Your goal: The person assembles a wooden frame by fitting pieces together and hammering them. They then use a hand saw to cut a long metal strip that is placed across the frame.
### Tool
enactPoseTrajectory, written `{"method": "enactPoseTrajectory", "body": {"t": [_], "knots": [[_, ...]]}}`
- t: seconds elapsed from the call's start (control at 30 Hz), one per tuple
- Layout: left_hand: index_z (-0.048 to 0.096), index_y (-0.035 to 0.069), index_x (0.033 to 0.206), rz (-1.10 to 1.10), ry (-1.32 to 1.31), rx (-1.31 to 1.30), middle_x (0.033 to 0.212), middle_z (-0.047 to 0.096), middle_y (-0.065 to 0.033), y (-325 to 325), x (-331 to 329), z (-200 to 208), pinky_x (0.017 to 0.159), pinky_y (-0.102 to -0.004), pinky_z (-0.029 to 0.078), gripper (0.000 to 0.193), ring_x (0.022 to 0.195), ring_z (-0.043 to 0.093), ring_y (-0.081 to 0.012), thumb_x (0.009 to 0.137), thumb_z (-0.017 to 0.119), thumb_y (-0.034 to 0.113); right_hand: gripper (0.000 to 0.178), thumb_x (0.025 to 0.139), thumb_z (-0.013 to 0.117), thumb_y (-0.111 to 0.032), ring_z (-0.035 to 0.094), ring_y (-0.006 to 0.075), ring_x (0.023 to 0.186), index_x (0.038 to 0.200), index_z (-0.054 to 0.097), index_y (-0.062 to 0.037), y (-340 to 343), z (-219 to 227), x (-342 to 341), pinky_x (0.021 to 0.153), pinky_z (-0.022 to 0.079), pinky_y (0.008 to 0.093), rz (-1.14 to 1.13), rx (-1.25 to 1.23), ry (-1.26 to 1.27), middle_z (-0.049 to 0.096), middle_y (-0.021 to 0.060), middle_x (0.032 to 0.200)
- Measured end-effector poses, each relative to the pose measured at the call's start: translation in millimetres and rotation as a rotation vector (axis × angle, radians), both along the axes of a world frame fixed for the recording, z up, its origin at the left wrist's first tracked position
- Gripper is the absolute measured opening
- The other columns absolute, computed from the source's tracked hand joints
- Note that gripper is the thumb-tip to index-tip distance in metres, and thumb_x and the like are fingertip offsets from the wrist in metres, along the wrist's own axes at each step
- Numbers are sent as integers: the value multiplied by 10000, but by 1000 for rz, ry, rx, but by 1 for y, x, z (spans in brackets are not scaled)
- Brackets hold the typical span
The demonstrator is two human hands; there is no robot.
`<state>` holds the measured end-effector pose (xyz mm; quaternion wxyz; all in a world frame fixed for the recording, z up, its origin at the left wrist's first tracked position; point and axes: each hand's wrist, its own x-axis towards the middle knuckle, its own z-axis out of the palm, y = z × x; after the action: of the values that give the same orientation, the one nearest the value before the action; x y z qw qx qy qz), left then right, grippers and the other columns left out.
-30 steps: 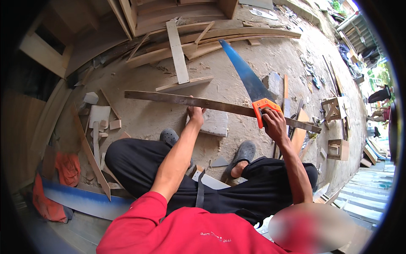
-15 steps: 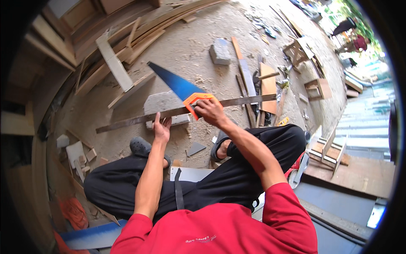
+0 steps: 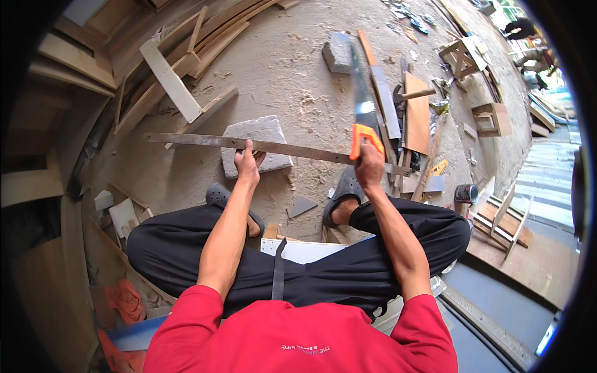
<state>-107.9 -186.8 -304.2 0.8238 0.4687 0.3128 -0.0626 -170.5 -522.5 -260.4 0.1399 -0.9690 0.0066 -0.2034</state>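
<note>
A handsaw (image 3: 365, 113) with an orange handle is gripped in my right hand (image 3: 372, 165). Its blade points away from me and is smeared by motion. My left hand (image 3: 247, 165) is closed on a long, narrow brown strip (image 3: 305, 150), with the thumb on top. The strip runs crosswise in front of me, past my right hand; whether that hand also touches it I cannot tell. Below the strip, between my left hand and the floor, lies a pale concrete slab (image 3: 267, 127). A grey triangular offcut (image 3: 303, 206) is on the floor between my feet.
Planks (image 3: 385, 102) and a hammer (image 3: 415, 94) lie beyond my right hand, near a grey block (image 3: 337, 55). Long boards (image 3: 171, 84) are stacked at the far left. A can (image 3: 466, 193) stands by my right knee. A white board (image 3: 298, 250) lies under my legs.
My right hand has moved right along the strip, and the saw has swung from pointing far left to pointing straight away. The strip has tilted, its left end now farther from me.
</note>
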Motion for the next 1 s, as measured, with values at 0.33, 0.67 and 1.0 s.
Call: {"method": "enactPoseTrajectory", "body": {"t": [0.33, 0.67, 1.0], "knots": [[350, -39, 1201, 268, -20, 65, 1213, 490, -201, -9, -12, 20, 859, -454, 583, 446, 1027, 603, -359, 944, 588, 236, 300, 855, 647, -310, 619, 449, 827, 1024, 531, -92, -14, -18, 29, 684, 471, 537, -448, 207, 67, 640, 206, 861], [371, -47, 1152, 509, -121, 159, 1213, 493, -186, 17, 4, 55, 829, -449, 597, 452, 999, 626, -368, 932, 611, 265, 465, 840, 667, -404, 625, 449, 902, 1128, 498, -81, 9, -26, 70, 757, 478, 525, -591, 423, 177, 651, 248, 943], [438, -56, 1166, 649, -292, 257, 1188, 543, -194, 40, 17, 113, 774, -441, 609, 410, 956, 645, -354, 931, 605, 235, 443, 778, 630, -212, 555, 435, 1069, 1106, 490, 51, 21, -77, 50, 919, 422, 501, -635, 376, 481, 567, 287, 1123]]}}
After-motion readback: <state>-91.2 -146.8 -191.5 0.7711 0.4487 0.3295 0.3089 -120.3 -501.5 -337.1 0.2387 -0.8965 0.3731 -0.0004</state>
